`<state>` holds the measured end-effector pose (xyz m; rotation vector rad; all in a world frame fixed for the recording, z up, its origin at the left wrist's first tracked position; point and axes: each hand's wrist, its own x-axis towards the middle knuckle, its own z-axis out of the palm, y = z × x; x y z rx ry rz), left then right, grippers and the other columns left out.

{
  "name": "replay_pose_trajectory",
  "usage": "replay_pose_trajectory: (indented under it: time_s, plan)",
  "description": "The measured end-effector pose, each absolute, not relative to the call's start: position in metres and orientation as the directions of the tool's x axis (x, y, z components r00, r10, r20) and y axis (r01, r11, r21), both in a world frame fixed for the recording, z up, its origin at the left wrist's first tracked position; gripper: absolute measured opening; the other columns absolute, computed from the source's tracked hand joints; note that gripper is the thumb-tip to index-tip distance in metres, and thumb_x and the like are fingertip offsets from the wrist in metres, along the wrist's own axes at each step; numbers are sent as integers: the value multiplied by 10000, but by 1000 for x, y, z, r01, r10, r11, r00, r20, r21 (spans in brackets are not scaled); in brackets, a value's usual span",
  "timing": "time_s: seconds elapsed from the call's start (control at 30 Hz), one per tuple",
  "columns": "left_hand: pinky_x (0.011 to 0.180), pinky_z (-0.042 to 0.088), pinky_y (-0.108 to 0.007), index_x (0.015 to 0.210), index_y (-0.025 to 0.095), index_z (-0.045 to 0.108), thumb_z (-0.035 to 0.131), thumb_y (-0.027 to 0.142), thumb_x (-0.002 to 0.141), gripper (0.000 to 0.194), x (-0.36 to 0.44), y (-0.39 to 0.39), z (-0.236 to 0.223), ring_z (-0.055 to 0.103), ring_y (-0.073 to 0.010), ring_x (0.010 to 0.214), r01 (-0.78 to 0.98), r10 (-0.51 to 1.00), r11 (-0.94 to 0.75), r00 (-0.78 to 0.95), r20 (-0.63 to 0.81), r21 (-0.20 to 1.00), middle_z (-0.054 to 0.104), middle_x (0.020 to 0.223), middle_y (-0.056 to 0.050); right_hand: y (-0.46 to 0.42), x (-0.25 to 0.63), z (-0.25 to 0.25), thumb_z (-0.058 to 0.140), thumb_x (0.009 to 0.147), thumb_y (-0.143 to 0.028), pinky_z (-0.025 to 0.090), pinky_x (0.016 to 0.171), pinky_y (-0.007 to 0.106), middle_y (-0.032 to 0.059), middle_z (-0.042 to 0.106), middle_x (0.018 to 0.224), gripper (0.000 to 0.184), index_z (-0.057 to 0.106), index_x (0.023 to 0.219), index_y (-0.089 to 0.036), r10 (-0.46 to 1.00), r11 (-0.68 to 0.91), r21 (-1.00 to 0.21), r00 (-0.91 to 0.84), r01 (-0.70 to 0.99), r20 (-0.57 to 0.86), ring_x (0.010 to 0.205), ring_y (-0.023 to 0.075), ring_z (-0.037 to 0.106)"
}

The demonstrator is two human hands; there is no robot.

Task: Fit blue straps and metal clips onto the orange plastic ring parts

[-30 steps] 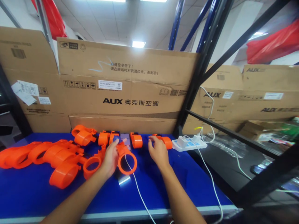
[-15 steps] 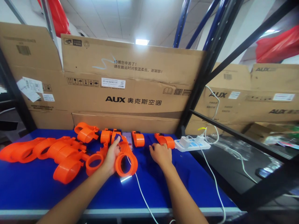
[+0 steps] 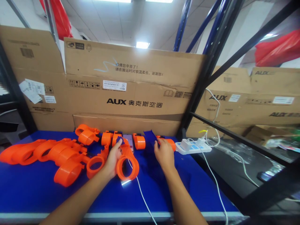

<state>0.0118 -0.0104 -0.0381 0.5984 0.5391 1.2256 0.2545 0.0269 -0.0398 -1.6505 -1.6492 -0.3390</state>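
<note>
My left hand (image 3: 114,157) is closed around an orange plastic tape dispenser (image 3: 127,165), its round ring hanging toward me. A small dark blue piece shows by the thumb. My right hand (image 3: 164,153) pinches a thin dark blue sheet (image 3: 151,140), whose upper corner stands up above the table. Blue on blue, the sheet's lower outline is hard to make out. Just behind the right hand lies another orange dispenser (image 3: 170,143), partly covered by the fingers. One more dispenser (image 3: 140,142) sits between the two hands, farther back.
Several orange dispensers (image 3: 67,172) spread across the left of the blue table (image 3: 103,200). A phone (image 3: 128,142) lies at the back. A white power strip (image 3: 194,146) stands at right, with white cables (image 3: 217,179) trailing forward. Cardboard (image 3: 131,90) walls the rear; a black post (image 3: 197,93) rises at right.
My right hand has lifted a corner of the dark blue sheet off the table and its fingers have closed. My left hand still holds the dispenser in nearly the same place.
</note>
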Motion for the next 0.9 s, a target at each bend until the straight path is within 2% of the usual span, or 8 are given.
replay_pose_trajectory:
  time_s: [0.1,0.23,0.43,0.57,0.63,0.73,0.8,0.9]
  plan:
    - [732,605,-390,1175,141,651,683,538,850,514,12,-11,-40,748,-285,811,-709,965,219,258,-42,670,764,924,-150,25,251,-36,464,982,-311,513,962,448,176,712,1138,375,688,1217,-123,641,316,-386,105,867,761,1051,299,661]
    - [775,601,-413,1211,145,637,714,467,846,493,14,-13,-42,751,-296,839,-715,959,232,280,-34,660,766,938,-146,20,236,-37,529,974,-305,529,983,473,142,715,1168,314,693,1222,-201,525,580,-336,-26,742,850,1079,282,673]
    - [802,597,-416,1250,174,622,753,412,824,505,14,-12,-43,754,-298,868,-738,967,211,253,-27,640,769,938,-123,6,211,-39,547,977,-259,561,949,436,105,722,1147,221,718,1117,-249,535,757,-377,-175,534,826,1070,256,689]
    - [790,601,-415,1228,174,627,739,452,829,499,11,-7,-46,757,-294,845,-754,970,219,237,-54,619,770,920,-121,2,204,-37,634,938,-352,575,868,409,89,732,1025,148,671,1027,-240,658,718,-598,-68,356,750,937,248,703]
    - [792,601,-423,1231,168,625,742,456,824,512,11,-7,-46,758,-298,843,-748,964,237,261,-53,620,771,925,-128,2,203,-37,633,934,-434,582,798,384,84,727,1040,246,618,1090,-244,755,644,-738,-8,202,656,880,236,700]
    - [799,599,-439,1216,162,626,758,445,810,512,12,-12,-44,758,-310,854,-725,949,268,312,-44,635,772,929,-138,4,202,-36,506,975,-568,573,698,354,74,728,1072,396,577,1213,-260,890,453,-892,-66,9,451,819,227,694]
    - [814,597,-444,1182,159,632,779,407,795,483,14,-17,-43,758,-315,868,-707,943,272,331,-33,653,772,917,-136,2,202,-33,440,980,-631,565,689,352,71,727,1111,483,594,1257,-266,929,336,-941,-149,-33,338,859,240,697]
    - [847,590,-453,1144,155,637,807,323,769,444,17,-22,-41,759,-315,871,-684,944,240,330,-1,689,773,881,-122,-2,200,-29,551,931,-639,542,879,390,60,696,1251,483,668,1222,-271,924,323,-946,-207,-21,320,1116,280,649]
